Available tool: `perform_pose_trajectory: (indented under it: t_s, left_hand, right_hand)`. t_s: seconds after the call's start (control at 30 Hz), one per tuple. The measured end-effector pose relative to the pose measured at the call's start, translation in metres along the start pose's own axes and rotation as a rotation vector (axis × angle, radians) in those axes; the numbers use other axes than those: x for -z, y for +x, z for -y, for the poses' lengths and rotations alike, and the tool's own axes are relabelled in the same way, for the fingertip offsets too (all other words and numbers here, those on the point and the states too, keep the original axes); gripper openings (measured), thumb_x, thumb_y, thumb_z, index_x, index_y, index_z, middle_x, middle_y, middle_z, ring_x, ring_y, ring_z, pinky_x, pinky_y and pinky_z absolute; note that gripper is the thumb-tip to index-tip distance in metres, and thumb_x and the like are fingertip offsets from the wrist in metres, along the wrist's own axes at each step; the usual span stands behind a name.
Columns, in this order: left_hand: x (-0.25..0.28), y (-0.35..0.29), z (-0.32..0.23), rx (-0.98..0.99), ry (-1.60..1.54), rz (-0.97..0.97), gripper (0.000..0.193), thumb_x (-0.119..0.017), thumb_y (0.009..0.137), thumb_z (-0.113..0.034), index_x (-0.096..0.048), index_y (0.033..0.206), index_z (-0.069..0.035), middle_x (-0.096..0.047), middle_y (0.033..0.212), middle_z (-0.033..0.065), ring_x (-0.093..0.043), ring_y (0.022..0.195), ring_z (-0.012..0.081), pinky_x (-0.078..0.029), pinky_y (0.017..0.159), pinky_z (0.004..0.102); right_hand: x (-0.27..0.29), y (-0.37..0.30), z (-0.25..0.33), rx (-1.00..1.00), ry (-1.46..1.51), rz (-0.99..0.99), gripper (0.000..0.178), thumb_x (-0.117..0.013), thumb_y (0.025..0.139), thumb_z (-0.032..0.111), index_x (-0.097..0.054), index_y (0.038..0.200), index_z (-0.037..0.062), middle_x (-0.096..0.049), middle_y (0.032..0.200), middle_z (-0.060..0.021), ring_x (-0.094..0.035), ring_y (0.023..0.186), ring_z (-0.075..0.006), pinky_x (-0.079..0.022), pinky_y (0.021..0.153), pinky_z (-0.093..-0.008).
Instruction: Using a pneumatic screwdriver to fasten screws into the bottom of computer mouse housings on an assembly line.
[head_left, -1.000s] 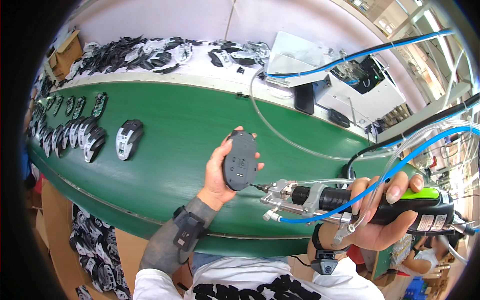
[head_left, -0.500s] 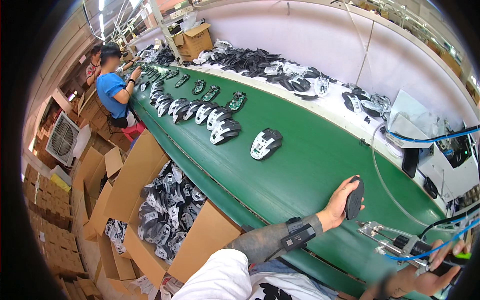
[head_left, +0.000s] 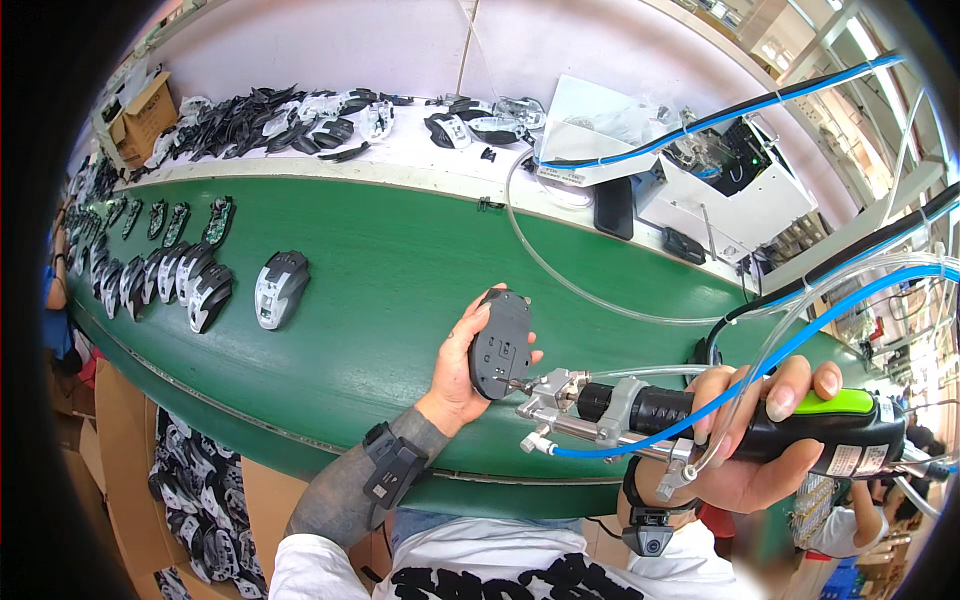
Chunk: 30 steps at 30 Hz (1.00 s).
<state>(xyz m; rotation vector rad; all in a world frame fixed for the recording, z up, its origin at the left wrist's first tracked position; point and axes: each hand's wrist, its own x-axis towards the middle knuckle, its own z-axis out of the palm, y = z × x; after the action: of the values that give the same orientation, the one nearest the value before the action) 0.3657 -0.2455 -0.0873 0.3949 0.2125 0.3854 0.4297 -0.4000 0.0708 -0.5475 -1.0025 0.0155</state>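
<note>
Half a second back the view swung far left over the cardboard boxes and the left arm stretched out low at the belt's edge; now it is centred again, with the left hand raised and the tool brought up against what it holds. Far left, a row of part-built computer mice [head_left: 150, 275] lies on the green conveyor belt [head_left: 400, 260], ending in a grey-and-white mouse [head_left: 281, 288] set apart from the rest, and behind them a heap of black shells [head_left: 270, 122] covers the white bench. Nearer the middle, the left hand [head_left: 462, 365] is closed round a black mouse [head_left: 501, 343] — underside turned up toward the camera, long axis standing roughly upright, thumb on its left edge and fingers curled behind. Just right of it, the metal nose of the pneumatic screwdriver [head_left: 700, 425] touches the mouse's lower right edge; the tool lies nearly level, pointing left, so its axis crosses the mouse's almost squarely. The right hand [head_left: 755, 440] is wrapped tight about the black-and-green grip, with a blue air hose [head_left: 800, 340] and clear tubing looping off to the right. The mouse sits left of the right hand, nearer the left, above the belt's near edge.
</note>
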Motion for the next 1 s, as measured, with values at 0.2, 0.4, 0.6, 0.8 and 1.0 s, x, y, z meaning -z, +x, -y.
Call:
perform_pose_trajectory:
  t_s: [0.2, 0.4, 0.6, 0.8, 1.0]
  left_hand:
    - [-0.004, -0.002, 0.002, 0.013, -0.014, 0.009, 0.043, -0.044, 0.091, -0.027, -0.037, 0.130, -0.012, -0.048, 0.116, 0.0114, -0.056, 0.090, 0.0246, -0.053, 0.078, 0.0430]
    - [-0.004, -0.011, 0.004, -0.059, -0.021, 0.008, 0.045, -0.045, 0.091, -0.028, -0.036, 0.131, -0.010, -0.048, 0.115, 0.0117, -0.056, 0.090, 0.0232, -0.053, 0.076, 0.0402]
    - [0.008, 0.002, 0.016, -0.158, 0.742, -0.013, 0.045, -0.055, 0.089, -0.028, -0.044, 0.127, -0.008, -0.048, 0.119, 0.0107, -0.054, 0.101, 0.0224, -0.046, 0.087, 0.0348]
    - [0.013, 0.000, -0.013, -0.584, 1.587, -0.044, 0.048, -0.064, 0.081, -0.034, -0.052, 0.119, -0.007, -0.044, 0.127, 0.0179, -0.043, 0.119, 0.0315, -0.036, 0.099, 0.0401]
    - [0.055, -0.024, -0.139, -0.961, 2.336, -0.392, 0.050, -0.072, 0.065, -0.029, -0.057, 0.107, -0.007, -0.043, 0.121, 0.0203, -0.039, 0.114, 0.0385, -0.034, 0.097, 0.0470]
  right_hand:
    - [-0.005, -0.002, 0.000, 0.031, 0.020, -0.048, 0.042, -0.057, 0.088, 0.026, -0.031, 0.112, 0.0034, -0.048, 0.088, -0.0104, -0.053, 0.048, -0.0154, -0.043, 0.040, -0.0262]
    - [-0.007, -0.008, -0.005, 0.005, 0.044, -0.014, 0.042, -0.058, 0.087, 0.025, -0.031, 0.113, 0.0035, -0.048, 0.084, -0.0099, -0.054, 0.049, -0.0155, -0.045, 0.042, -0.0255]
    - [-0.019, -0.004, -0.001, -0.175, -0.179, -0.106, 0.049, -0.064, 0.083, 0.027, -0.032, 0.113, 0.0047, -0.048, 0.083, -0.0077, -0.046, 0.044, -0.0114, -0.041, 0.042, -0.0248]
    - [-0.007, 0.009, 0.009, -0.201, -0.190, -0.168, 0.045, -0.061, 0.080, 0.023, -0.036, 0.111, 0.0015, -0.051, 0.083, -0.0106, -0.046, 0.044, -0.0108, -0.039, 0.040, -0.0228]
    - [0.001, 0.012, 0.016, -0.241, -0.149, -0.127, 0.048, -0.063, 0.081, 0.023, -0.036, 0.114, 0.0005, -0.051, 0.083, -0.0109, -0.048, 0.047, -0.0117, -0.042, 0.043, -0.0249]
